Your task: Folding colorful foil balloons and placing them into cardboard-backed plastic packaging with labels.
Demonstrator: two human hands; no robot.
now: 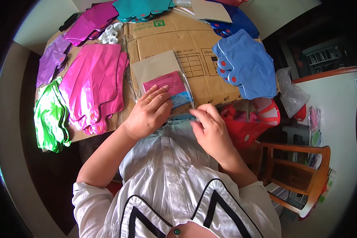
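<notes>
My left hand [148, 113] lies with outstretched fingers on a pink printed card [178, 81], pressing it down. Under that card is a larger grey-beige board [151, 67], and a blue printed strip [181, 99] shows at its lower end. These pieces appear to lie in or on a clear plastic bag [187, 86], whose shiny edge runs along the right side. At the bag's lower right corner, my right hand [212, 129] is curled, its thumb and forefinger at the plastic edge. The exact grip there is small and slightly blurred.
Flattened brown cardboard [166, 37] covers the table. Around it lie stacks of shiny foil pieces: pink [93, 79], green [51, 117], purple [53, 59], magenta [93, 22], teal [142, 8] and blue [248, 65]. White cord bundles [110, 33], a red bag [242, 127] and a wooden chair [319, 178] are nearby.
</notes>
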